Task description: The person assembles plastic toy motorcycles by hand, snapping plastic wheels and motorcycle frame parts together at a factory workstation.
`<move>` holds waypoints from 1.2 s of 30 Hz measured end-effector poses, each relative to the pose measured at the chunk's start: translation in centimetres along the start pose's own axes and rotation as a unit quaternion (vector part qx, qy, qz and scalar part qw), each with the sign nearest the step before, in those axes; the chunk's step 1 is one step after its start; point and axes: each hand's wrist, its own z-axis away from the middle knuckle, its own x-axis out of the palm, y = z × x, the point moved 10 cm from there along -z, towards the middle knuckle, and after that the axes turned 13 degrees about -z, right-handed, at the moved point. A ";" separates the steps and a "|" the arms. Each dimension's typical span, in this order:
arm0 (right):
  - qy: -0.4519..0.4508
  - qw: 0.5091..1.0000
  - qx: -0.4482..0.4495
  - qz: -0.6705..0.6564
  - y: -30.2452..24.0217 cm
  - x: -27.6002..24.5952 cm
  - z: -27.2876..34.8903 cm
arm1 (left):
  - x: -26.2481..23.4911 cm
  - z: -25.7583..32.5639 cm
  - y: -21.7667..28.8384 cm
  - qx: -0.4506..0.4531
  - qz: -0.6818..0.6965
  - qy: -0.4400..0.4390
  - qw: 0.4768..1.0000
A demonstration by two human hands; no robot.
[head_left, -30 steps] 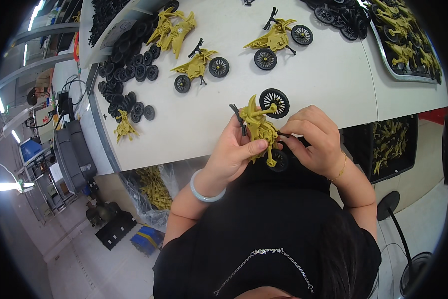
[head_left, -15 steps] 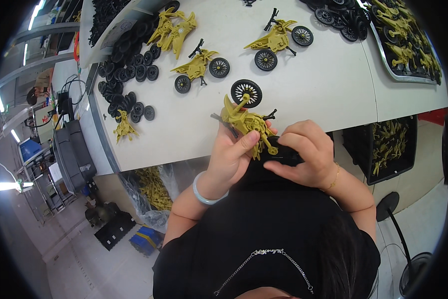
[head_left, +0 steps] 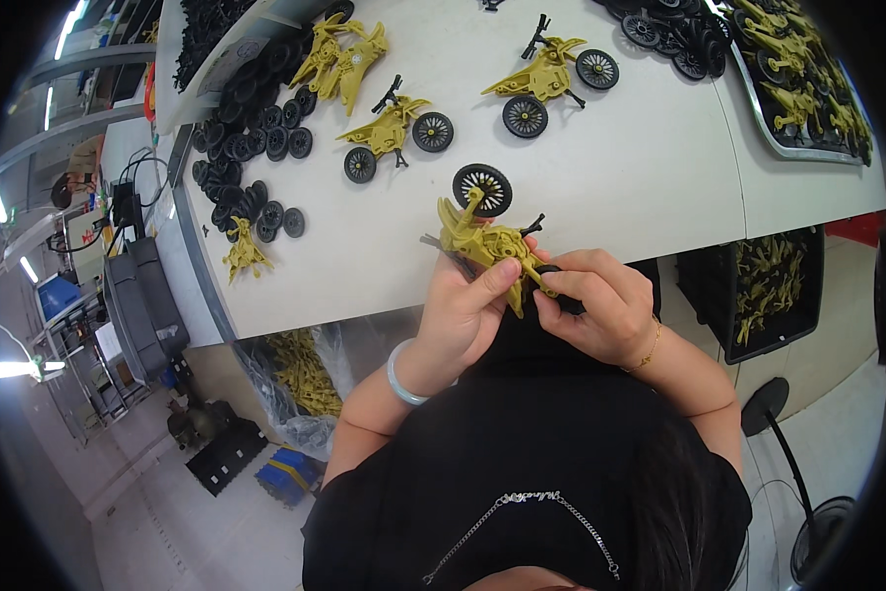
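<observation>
In front of my body, my left hand [head_left: 462, 310] grips a yellow toy motorcycle [head_left: 490, 244], thumb on its side. A black spoked wheel [head_left: 482, 190] sits on the fork at the far end of the toy, and black handlebars stick out at the sides. My right hand [head_left: 600, 305] is closed around a black wheel [head_left: 551, 279], mostly hidden by the fingers, against the near end of the toy. Beyond my hands, two yellow toy motorcycles [head_left: 389, 128] with black wheels lie on the white table [head_left: 650, 177].
Loose black wheels [head_left: 275, 143] are heaped at the left, near yellow motorcycle bodies [head_left: 354, 64]. More wheels [head_left: 659, 44] lie at the far right beside a metal tray [head_left: 827, 153] of toys. Below the table edge are a black bin [head_left: 817, 315] and a plastic bag [head_left: 339, 360] holding yellow parts.
My right hand has moved left and closed in on the near end of the toy, bringing the black wheel against it. The toy in my left hand has shifted slightly.
</observation>
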 end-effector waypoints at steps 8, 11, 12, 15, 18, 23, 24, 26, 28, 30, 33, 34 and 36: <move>-0.019 0.999 0.011 -0.032 0.4 0.3 0.1 | 0.4 0.1 0.5 0.004 0.015 -0.023 1.000; 0.009 0.998 0.035 -0.059 0.6 -1.4 -0.8 | 0.2 0.2 0.6 -0.005 0.005 -0.029 1.000; 0.009 0.998 0.035 -0.059 0.7 -1.6 -1.1 | 0.3 0.3 0.6 -0.007 -0.013 -0.032 0.999; 0.003 0.999 0.034 -0.028 1.2 -2.0 -2.2 | 0.8 0.5 0.8 -0.009 -0.045 -0.037 0.998; -0.067 0.997 0.007 -0.048 1.3 -1.0 -1.9 | 1.0 0.5 0.7 -0.013 -0.032 -0.035 0.999; -0.064 0.998 -0.009 -0.023 0.5 -0.9 -2.0 | 1.1 0.5 0.5 -0.016 -0.008 -0.033 0.999; -0.063 0.998 -0.022 -0.014 0.1 -0.9 -2.0 | 1.1 0.5 0.6 -0.009 0.002 -0.036 0.999; -0.064 0.997 -0.030 -0.016 -0.2 -0.9 -2.1 | 0.9 0.6 0.6 0.009 -0.020 -0.038 0.999; -0.065 0.997 -0.038 -0.017 -0.4 -0.8 -2.1 | 0.8 0.7 0.7 0.025 -0.042 -0.042 0.998; -0.064 0.995 -0.075 -0.011 -1.2 -0.7 -2.0 | 0.9 0.8 1.2 0.048 -0.034 -0.050 0.997; -0.053 0.992 -0.110 -0.001 -1.7 -0.6 -1.6 | 1.1 0.7 1.2 0.030 -0.035 -0.065 0.997; -0.053 0.992 -0.110 -0.001 -1.6 -0.5 -1.4 | 1.1 0.6 1.2 0.030 -0.035 -0.065 0.997; -0.050 0.990 -0.131 0.004 -1.7 -0.5 -1.0 | 1.0 0.4 1.0 0.016 -0.024 -0.071 0.997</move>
